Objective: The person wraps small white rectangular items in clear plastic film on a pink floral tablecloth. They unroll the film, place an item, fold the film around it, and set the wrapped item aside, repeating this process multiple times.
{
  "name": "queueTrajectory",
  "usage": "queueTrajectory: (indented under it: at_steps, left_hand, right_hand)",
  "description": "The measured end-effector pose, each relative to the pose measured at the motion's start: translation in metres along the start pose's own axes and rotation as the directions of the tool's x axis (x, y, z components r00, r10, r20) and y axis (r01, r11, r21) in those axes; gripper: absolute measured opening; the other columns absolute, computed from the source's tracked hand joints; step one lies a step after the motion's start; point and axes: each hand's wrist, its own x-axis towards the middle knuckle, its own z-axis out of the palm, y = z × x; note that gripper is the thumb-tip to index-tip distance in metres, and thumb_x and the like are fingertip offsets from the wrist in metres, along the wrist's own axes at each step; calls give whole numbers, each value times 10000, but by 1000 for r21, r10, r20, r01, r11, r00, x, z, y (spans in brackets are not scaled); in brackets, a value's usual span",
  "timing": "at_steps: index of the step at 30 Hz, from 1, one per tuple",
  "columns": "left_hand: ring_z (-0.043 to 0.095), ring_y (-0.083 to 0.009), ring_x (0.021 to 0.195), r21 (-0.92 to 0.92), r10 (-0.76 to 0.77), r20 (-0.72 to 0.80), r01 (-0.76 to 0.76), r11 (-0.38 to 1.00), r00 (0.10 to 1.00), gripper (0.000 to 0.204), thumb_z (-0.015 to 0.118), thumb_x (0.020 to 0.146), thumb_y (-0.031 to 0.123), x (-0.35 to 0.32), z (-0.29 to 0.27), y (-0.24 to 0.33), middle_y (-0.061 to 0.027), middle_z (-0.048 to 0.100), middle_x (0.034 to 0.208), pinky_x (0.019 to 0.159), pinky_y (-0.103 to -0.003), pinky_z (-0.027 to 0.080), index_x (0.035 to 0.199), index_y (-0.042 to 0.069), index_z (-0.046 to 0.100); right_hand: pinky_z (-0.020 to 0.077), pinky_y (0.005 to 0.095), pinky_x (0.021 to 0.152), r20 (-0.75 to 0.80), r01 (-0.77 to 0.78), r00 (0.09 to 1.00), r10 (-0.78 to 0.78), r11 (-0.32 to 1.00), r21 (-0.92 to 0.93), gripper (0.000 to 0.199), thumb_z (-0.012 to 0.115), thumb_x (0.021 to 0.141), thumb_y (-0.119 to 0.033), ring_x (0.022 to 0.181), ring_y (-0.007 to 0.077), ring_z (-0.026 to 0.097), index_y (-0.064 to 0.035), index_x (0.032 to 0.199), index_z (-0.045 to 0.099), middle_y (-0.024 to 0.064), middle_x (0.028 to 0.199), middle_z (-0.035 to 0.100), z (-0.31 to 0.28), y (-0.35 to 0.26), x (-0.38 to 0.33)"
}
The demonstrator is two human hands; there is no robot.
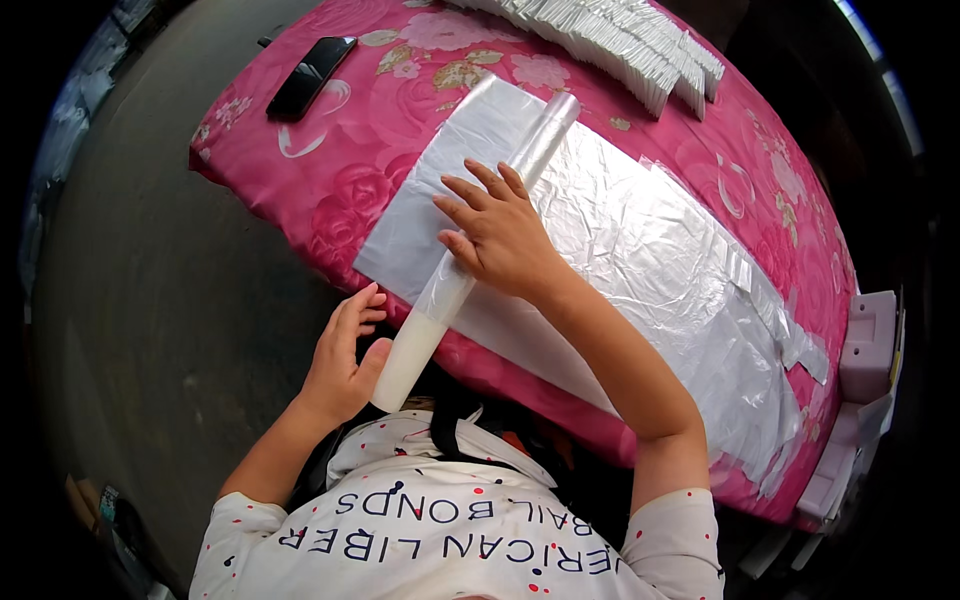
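Note:
A long white tube (411, 350) lies slantwise over the table edge, with clear plastic film rolled around its upper part. Its bare lower end sticks out toward my body. My right hand (497, 232) rests across the rolled film with its fingers spread, palm down. Beside the tube's near end is my left hand (347, 358), fingers apart and curved; its thumb is close to the tube or touching it, I cannot tell which. Under the roll, a wrinkled sheet of shiny plastic film (640, 250) spreads to the right, and a smoother pale sheet (420, 190) shows to the left.
A pink flowered tablecloth (350, 165) covers the table. A black phone (311, 78) lies at the far left, and stacks of folded white pieces (610, 45) stand along the far edge. Pale pink boxes (866, 345) are at the right edge. Grey floor (150, 270) shows left.

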Motion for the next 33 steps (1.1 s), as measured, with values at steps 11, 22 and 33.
queueTrajectory:
  at_steps: [11, 22, 33]
  left_hand:
    - [591, -201, 834, -366, -215, 343, 341, 866, 914, 619, 665, 745, 108, 9, -3, 21, -109, 584, 1005, 772, -313, 484, 1279, -11, 375]
    - [560, -124, 669, -520, -83, 448, 335, 786, 890, 532, 693, 715, 189, 15, 24, 46, -95, 589, 884, 605, -271, 486, 1164, 6, 475]
    - [556, -107, 628, -546, -174, 442, 418, 726, 880, 357, 693, 741, 87, 12, 36, 55, -38, 569, 762, 581, -255, 471, 1032, 14, 499]
  right_hand:
    - [252, 405, 1044, -353, -131, 652, 671, 558, 819, 790, 583, 806, -262, 1296, 351, 273, 47, 1381, 138, 297, 1379, 235, 42, -44, 32]
    - [499, 304, 678, 12, 31, 810, 587, -63, 998, 651, 649, 759, -540, 755, 154, 584, -2, 1084, 480, 86, 817, 604, -52, -49, -9]
    - [409, 199, 575, 54, 43, 873, 485, -187, 981, 591, 807, 662, -340, 716, 66, 528, -33, 1073, 514, 9, 872, 590, -14, -42, -59]
